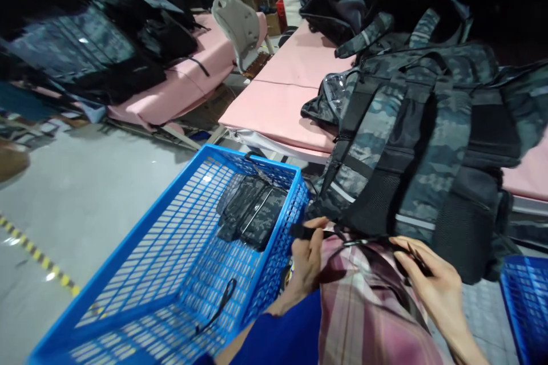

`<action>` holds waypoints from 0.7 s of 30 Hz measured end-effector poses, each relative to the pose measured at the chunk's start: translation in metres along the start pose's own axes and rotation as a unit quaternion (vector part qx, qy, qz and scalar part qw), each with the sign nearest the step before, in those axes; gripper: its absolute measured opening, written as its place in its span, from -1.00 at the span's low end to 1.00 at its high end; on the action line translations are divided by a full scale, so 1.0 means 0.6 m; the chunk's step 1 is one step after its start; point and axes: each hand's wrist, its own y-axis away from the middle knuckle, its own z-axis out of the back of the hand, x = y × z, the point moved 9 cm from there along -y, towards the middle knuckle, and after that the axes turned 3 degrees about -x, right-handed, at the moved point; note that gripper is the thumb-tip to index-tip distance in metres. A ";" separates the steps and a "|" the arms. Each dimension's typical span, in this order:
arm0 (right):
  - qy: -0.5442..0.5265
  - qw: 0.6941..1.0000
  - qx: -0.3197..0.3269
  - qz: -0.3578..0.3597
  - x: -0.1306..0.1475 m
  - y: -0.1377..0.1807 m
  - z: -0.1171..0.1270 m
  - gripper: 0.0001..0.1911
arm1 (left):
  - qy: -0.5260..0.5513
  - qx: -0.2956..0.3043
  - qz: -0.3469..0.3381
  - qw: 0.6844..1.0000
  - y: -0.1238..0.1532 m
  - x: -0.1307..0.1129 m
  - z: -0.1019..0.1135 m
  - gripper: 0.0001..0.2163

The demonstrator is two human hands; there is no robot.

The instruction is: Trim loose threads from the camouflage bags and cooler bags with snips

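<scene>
A camouflage backpack (440, 154) with black panels and padded shoulder straps hangs over the front edge of the pink table. My left hand (307, 256) is closed around a black webbing strap (306, 232) at the bag's lower left. Strap also runs across my lap to my right hand (432, 274), which pinches it near a small dark piece (418, 259) that I cannot make out. Both hands are in front of the bag's lower edge, above a pink plaid cloth (355, 308) on my lap.
At my left stands a blue plastic basket (141, 239) with folded camouflage pieces (261, 211) and a loose black strap (220, 305) inside. Another blue basket (524, 296) is at the right. Beyond are pink-covered tables (278, 91), more bags (103, 40) and a grey chair (237, 28).
</scene>
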 end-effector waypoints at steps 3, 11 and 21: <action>-0.043 0.997 0.028 0.056 0.062 -0.022 -0.010 -0.72 | -0.073 0.138 -0.163 0.974 0.010 -0.074 -0.045 -0.72; -0.162 0.981 0.039 -0.100 0.040 -0.068 -0.038 -0.84 | -0.160 0.498 -0.081 0.849 0.052 -0.097 -0.197 -0.76; -0.084 0.988 -0.023 -0.129 -0.013 -0.076 0.007 -0.67 | -0.001 0.345 0.086 0.935 0.010 -0.066 -0.191 -0.66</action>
